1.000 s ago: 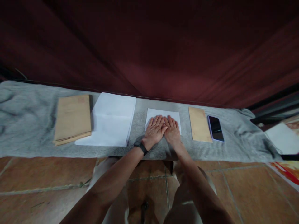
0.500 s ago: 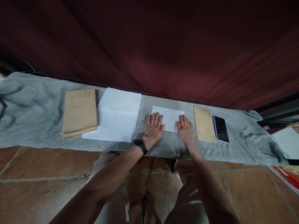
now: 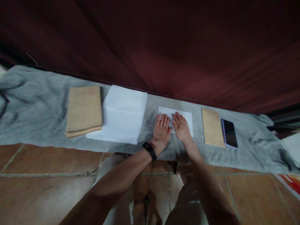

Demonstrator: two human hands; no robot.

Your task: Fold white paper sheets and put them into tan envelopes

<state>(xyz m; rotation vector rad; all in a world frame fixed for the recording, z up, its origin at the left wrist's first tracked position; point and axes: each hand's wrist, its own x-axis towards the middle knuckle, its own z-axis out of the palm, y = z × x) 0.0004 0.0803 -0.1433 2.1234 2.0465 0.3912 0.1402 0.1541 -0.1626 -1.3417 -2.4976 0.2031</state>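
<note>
A folded sheet of white paper (image 3: pixel 188 120) lies on the grey cloth in front of me. My left hand (image 3: pixel 161 128) rests flat over its left part, fingers stretched out, and wears a black band (image 3: pixel 150 151) at the wrist. Pressed flat near the middle of the paper is my right hand (image 3: pixel 181 126), its fingers also extended. The two hands are close together, fingertips almost touching. Neither hand grips anything. Part of the paper is hidden beneath them.
Left of the hands lies a stack of white sheets (image 3: pixel 123 115), partly under a pile of brown envelopes (image 3: pixel 84 109). A single brown envelope (image 3: pixel 212 128) and a phone (image 3: pixel 229 133) lie to the right. The grey cloth (image 3: pixel 42 106) covers the long narrow surface, with a dark red curtain (image 3: pixel 164 56) behind.
My right hand has slid left across the folded paper, from its right edge to beside my left hand. The whole view has shifted slightly.
</note>
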